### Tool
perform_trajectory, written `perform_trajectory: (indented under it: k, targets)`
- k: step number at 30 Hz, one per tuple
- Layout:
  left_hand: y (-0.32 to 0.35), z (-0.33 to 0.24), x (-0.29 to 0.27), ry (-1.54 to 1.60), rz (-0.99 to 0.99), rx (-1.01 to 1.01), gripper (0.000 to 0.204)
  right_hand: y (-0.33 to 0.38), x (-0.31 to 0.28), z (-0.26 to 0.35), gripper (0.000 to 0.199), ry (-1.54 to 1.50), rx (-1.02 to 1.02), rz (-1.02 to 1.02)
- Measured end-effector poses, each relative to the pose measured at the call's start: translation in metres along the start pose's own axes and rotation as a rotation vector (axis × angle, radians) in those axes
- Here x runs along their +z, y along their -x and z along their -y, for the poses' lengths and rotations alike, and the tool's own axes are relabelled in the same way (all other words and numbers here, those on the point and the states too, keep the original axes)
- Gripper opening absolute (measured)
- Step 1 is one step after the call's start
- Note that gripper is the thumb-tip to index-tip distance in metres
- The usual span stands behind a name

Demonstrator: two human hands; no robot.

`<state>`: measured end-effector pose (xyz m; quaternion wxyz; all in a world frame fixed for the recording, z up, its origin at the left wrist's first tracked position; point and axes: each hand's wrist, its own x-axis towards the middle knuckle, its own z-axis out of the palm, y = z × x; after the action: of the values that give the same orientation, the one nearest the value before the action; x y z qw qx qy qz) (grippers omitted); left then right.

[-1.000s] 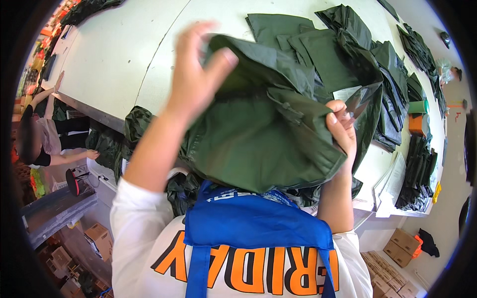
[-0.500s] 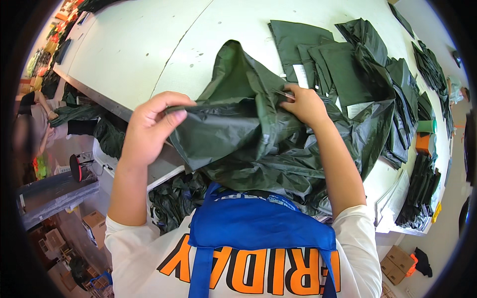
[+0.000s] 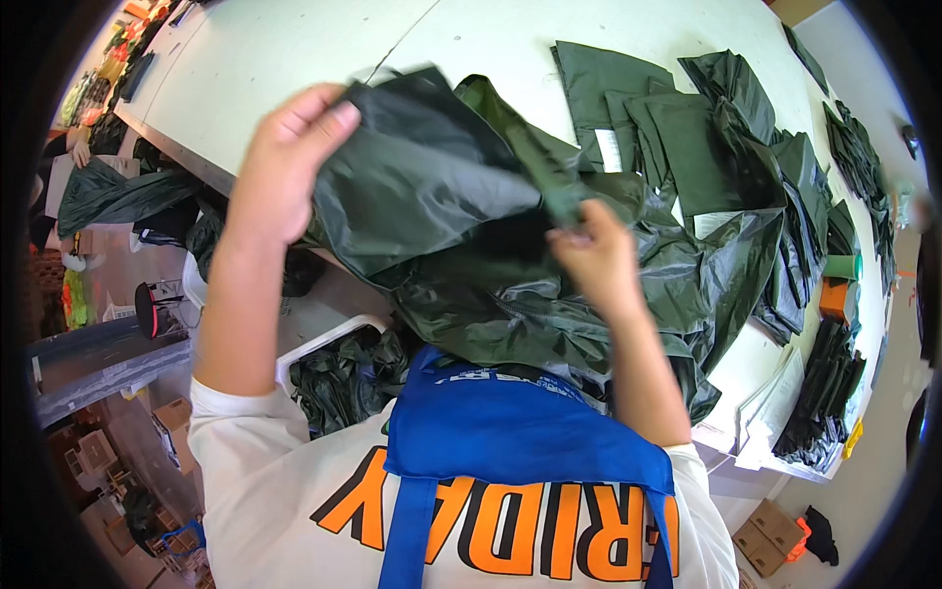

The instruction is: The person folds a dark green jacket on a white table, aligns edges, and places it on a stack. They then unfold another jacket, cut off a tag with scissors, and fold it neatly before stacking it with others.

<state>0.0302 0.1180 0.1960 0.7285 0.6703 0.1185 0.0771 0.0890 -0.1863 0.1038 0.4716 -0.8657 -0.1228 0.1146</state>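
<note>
A dark green, shiny waterproof garment (image 3: 422, 177) spreads over the table edge in front of me, partly lifted. My left hand (image 3: 275, 167) pinches its raised corner between thumb and fingers, up at the left. My right hand (image 3: 599, 255), smeared by motion, is closed with curled fingers beside a folded green strip of the cloth. What lies inside those fingers is hidden. The rest of the garment sags in creases below both hands, towards my blue apron (image 3: 520, 422).
The white table (image 3: 500, 34) bears folded dark green pieces (image 3: 702, 147) at the right, with papers (image 3: 770, 407) near its edge. Beyond stand a green roll (image 3: 842, 267) and an orange box (image 3: 834, 297). Dark fabric fills a white-rimmed bin (image 3: 348, 378). Another person's hand (image 3: 78, 152) shows far left.
My left hand has risen, lifting the garment's corner up with it. My right hand has moved down a little. At far left, the other person's dark green cloth has shifted.
</note>
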Motion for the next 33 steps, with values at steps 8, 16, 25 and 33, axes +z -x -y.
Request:
perform_trajectory:
  k: [8,16,25,33]
  targets:
    - [-0.009,-0.002,-0.125,0.119,0.145,0.300,0.021,-0.090,-0.311,-0.042,0.020,-0.884,0.054,-0.652]
    - [0.029,0.127,-0.228,-1.123,-0.153,-0.223,0.040,-0.062,-0.296,-0.143,0.022,-0.365,0.320,-0.698]
    - [0.050,0.086,0.144,-0.562,0.468,0.444,0.080,-0.113,-0.103,-0.045,0.024,-0.419,-0.001,-0.260]
    - [0.022,0.153,0.176,0.433,0.100,-0.188,0.041,-0.155,-0.064,0.012,0.035,-0.571,-0.047,-0.432]
